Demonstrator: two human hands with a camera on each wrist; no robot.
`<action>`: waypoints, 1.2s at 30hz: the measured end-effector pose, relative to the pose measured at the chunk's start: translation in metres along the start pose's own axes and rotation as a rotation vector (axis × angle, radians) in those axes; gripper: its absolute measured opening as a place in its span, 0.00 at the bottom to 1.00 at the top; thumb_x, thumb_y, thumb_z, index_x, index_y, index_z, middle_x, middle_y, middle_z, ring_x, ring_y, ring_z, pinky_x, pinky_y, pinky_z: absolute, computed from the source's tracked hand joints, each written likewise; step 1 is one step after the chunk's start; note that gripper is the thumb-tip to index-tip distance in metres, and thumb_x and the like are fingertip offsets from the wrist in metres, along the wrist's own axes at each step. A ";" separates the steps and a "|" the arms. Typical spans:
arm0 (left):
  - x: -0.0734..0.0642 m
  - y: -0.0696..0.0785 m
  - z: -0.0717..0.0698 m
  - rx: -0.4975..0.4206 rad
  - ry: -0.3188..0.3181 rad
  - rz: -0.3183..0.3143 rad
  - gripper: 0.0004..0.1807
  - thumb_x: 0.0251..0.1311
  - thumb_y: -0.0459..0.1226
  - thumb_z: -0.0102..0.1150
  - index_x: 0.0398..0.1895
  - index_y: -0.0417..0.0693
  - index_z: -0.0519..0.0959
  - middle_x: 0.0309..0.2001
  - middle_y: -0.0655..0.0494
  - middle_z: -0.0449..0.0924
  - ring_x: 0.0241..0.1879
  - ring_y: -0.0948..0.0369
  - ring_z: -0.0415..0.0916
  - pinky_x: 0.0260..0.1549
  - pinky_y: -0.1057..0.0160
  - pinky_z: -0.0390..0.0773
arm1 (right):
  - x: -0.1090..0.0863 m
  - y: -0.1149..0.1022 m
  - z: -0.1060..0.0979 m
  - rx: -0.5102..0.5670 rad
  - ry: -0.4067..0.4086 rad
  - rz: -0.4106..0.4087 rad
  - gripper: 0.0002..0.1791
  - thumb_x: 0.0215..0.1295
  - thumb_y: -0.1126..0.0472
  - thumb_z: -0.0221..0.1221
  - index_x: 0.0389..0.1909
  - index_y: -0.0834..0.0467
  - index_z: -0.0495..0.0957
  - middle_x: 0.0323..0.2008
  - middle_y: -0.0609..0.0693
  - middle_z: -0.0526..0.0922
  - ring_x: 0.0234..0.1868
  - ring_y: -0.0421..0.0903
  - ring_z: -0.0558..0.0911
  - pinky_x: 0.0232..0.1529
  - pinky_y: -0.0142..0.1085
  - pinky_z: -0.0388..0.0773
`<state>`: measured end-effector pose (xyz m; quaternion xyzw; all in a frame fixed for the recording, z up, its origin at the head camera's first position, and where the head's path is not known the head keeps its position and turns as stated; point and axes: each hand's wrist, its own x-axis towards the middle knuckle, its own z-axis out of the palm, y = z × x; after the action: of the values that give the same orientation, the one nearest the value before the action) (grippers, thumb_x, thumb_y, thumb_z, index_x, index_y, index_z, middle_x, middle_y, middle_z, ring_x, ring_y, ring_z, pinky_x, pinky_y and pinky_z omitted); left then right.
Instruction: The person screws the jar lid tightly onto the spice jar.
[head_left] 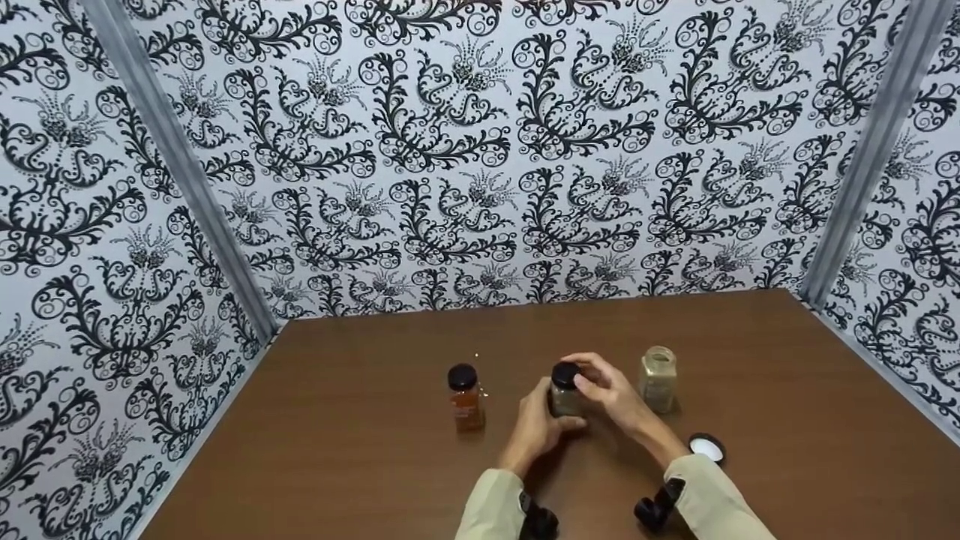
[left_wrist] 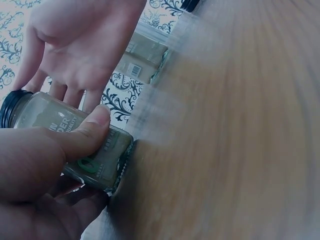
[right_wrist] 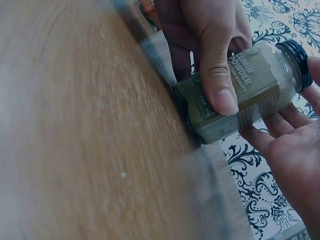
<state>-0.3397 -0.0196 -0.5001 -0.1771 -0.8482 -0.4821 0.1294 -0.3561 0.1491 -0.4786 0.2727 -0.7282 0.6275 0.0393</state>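
A glass jar labelled cumin powder (right_wrist: 262, 82) stands on the table with a black lid (head_left: 565, 374) on it. My left hand (head_left: 536, 424) grips the body of this jar, its thumb (right_wrist: 217, 75) lying across the label. At the top, my right hand (head_left: 619, 397) pinches the lid between thumb and fingers. Behind the right hand stands a second glass jar (head_left: 658, 384), uncapped, with pale greenish-brown powder inside. A loose black lid (head_left: 707, 448) with a white inner face lies near the right forearm.
To the left stands a black-lidded jar (head_left: 466, 409) with orange-red contents. Small pale specks (head_left: 484, 393) lie beside it. Patterned walls (head_left: 465, 150) enclose the brown table (head_left: 345, 450) at the back and sides.
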 end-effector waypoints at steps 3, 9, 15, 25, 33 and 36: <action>0.000 -0.001 0.000 -0.012 -0.010 -0.011 0.30 0.44 0.36 0.80 0.52 0.43 0.77 0.44 0.49 0.85 0.43 0.59 0.80 0.44 0.64 0.78 | 0.000 0.001 0.000 -0.016 0.002 -0.020 0.20 0.75 0.64 0.52 0.63 0.68 0.69 0.57 0.69 0.77 0.54 0.36 0.80 0.56 0.28 0.75; 0.000 -0.001 -0.001 -0.018 -0.027 -0.015 0.30 0.46 0.38 0.80 0.53 0.44 0.76 0.44 0.50 0.85 0.40 0.62 0.79 0.41 0.66 0.78 | -0.001 0.001 -0.004 -0.011 -0.086 -0.040 0.25 0.76 0.64 0.50 0.69 0.69 0.64 0.65 0.71 0.70 0.61 0.36 0.76 0.61 0.26 0.72; -0.001 0.000 -0.001 -0.025 -0.025 -0.027 0.29 0.46 0.38 0.79 0.52 0.45 0.76 0.44 0.50 0.85 0.41 0.61 0.79 0.42 0.65 0.78 | 0.000 0.000 -0.003 -0.024 -0.129 -0.035 0.25 0.77 0.64 0.49 0.72 0.66 0.63 0.69 0.71 0.66 0.61 0.31 0.74 0.62 0.25 0.70; -0.001 0.001 0.000 -0.018 -0.006 -0.033 0.29 0.44 0.37 0.80 0.51 0.44 0.77 0.46 0.49 0.85 0.45 0.58 0.81 0.47 0.61 0.80 | 0.001 -0.001 0.008 -0.005 -0.039 -0.003 0.23 0.73 0.64 0.55 0.63 0.69 0.63 0.58 0.72 0.73 0.53 0.33 0.77 0.55 0.27 0.74; 0.000 0.002 -0.001 -0.014 -0.025 -0.039 0.29 0.45 0.37 0.80 0.52 0.44 0.77 0.45 0.48 0.85 0.43 0.59 0.80 0.44 0.63 0.79 | 0.000 -0.003 0.000 -0.004 -0.130 0.016 0.27 0.77 0.61 0.49 0.72 0.66 0.60 0.70 0.70 0.64 0.66 0.40 0.72 0.62 0.23 0.67; 0.000 0.001 0.000 -0.014 -0.014 -0.042 0.29 0.43 0.37 0.81 0.50 0.43 0.77 0.42 0.49 0.85 0.40 0.60 0.80 0.41 0.65 0.79 | 0.000 -0.003 0.002 -0.012 -0.125 0.017 0.26 0.77 0.61 0.49 0.70 0.68 0.61 0.67 0.71 0.67 0.63 0.40 0.73 0.61 0.23 0.68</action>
<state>-0.3395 -0.0191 -0.4987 -0.1636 -0.8493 -0.4892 0.1122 -0.3545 0.1466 -0.4768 0.3051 -0.7354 0.6050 -0.0098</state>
